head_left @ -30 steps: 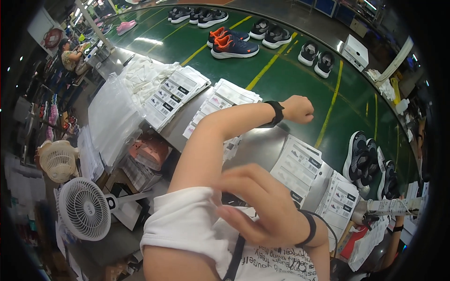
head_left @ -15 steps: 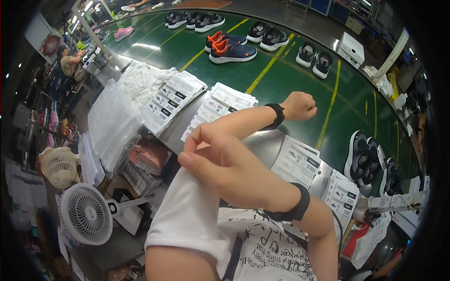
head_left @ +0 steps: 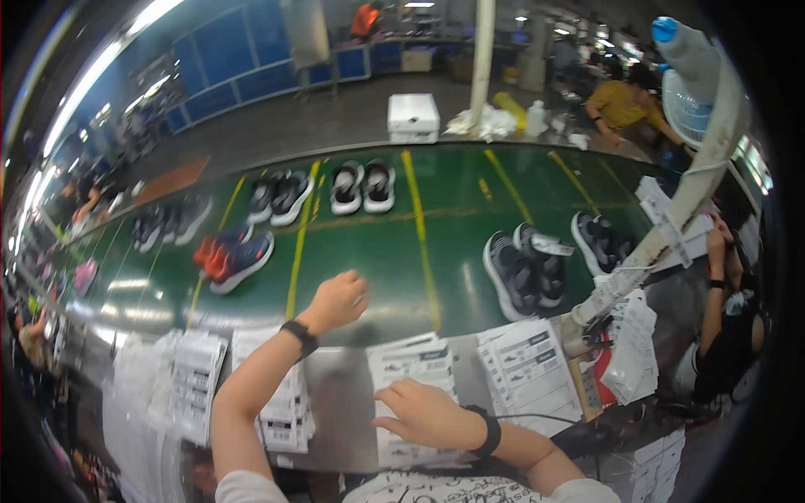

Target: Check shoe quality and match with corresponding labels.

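Over the near part of the green conveyor belt [head_left: 369, 256], my left hand [head_left: 337, 300] is raised with its fingers curled in; nothing shows in it. Lower and to the right, my right hand [head_left: 432, 415] hovers over a stack of printed label sheets [head_left: 419, 362]. Its fingers are loosely bent, with the thumb apart, and it appears to hold nothing. Both wrists wear dark bands. Beyond my left hand sits a navy and orange pair of sneakers [head_left: 239, 258]. A black sneaker pair with white soles [head_left: 511, 275] stands to the right.
More label stacks lie on the metal ledge, left [head_left: 199, 386] and right [head_left: 528, 369]. Further shoes [head_left: 362, 186] stand on the belt. A white box [head_left: 412, 117] is behind it. A pale slanted post [head_left: 646, 251] rises at right, near a co-worker's arms [head_left: 714, 277].
My view has swung right and up toward the belt. My right hand has come away from my left upper arm to above the label sheets. My left hand stays curled above the belt.
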Motion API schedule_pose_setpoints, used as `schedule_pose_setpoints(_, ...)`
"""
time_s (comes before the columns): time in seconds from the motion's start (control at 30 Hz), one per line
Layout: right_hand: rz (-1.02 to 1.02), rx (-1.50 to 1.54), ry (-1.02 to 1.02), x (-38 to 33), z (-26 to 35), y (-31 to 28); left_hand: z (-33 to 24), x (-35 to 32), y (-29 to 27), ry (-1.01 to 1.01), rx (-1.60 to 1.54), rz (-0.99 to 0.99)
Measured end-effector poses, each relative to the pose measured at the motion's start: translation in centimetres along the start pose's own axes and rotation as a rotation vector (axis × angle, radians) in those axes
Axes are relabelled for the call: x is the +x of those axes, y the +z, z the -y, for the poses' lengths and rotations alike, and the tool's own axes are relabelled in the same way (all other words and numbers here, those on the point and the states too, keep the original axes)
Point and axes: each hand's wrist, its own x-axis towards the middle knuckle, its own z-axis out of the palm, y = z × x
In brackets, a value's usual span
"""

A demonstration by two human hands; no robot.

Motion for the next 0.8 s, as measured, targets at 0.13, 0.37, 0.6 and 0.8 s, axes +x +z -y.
schedule_pose_setpoints(0.13, 0.111, -0.479, 0.328, -4.7, -5.1, 2.0, 4.3, 1.6, 0.9, -0.105, 0.134, 0.26)
schedule_pose_setpoints(0.37, 0.158, -0.538, 0.471, -5.4, -5.0, 3.2, 11.3, 11.9, 6.0, -0.352, 0.457, 0.373)
schedule_pose_setpoints(0.6, 0.193, -0.469, 0.555, -3.7, -6.5, 1.6, 13.5, 23.5, 6.7, -0.554, 0.485, 0.22)
schedule_pose_setpoints(0.8, 0.022, -0.492, 0.455, -4.3, -7.4, 3.7, 16.9, 24.9, 10.1, -0.734, 0.388, 0.351)
